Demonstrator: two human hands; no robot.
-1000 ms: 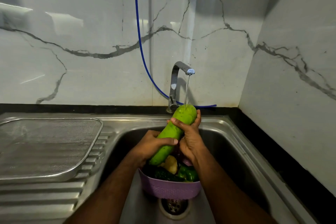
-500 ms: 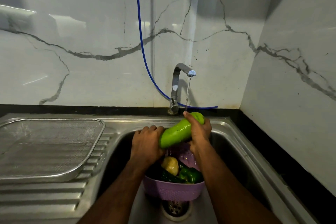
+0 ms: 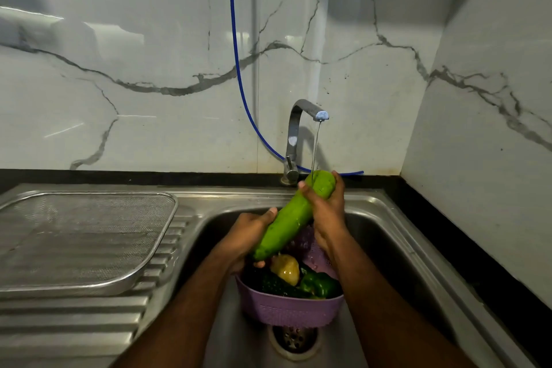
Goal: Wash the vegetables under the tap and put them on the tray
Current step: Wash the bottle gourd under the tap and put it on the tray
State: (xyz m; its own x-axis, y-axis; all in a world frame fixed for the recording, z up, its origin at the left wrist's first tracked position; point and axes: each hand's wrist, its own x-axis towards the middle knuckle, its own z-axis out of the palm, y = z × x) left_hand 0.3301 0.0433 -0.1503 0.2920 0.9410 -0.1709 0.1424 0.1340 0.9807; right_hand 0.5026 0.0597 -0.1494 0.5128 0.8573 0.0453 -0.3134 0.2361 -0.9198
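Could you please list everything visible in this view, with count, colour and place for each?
long gourd: one, light green, held tilted under the tap stream above the basket
basket: one, purple, in the sink over the drain
vegetables in basket: one yellowish, several dark green, exact count unclear
tap: one, chrome, behind the sink, running
sink: one, steel, centre
mesh tray: one, steel, on the ribbed drainboard, left
hose: one, blue, down the marble wall
left hand: grips the gourd's lower part
right hand: grips the gourd's upper end
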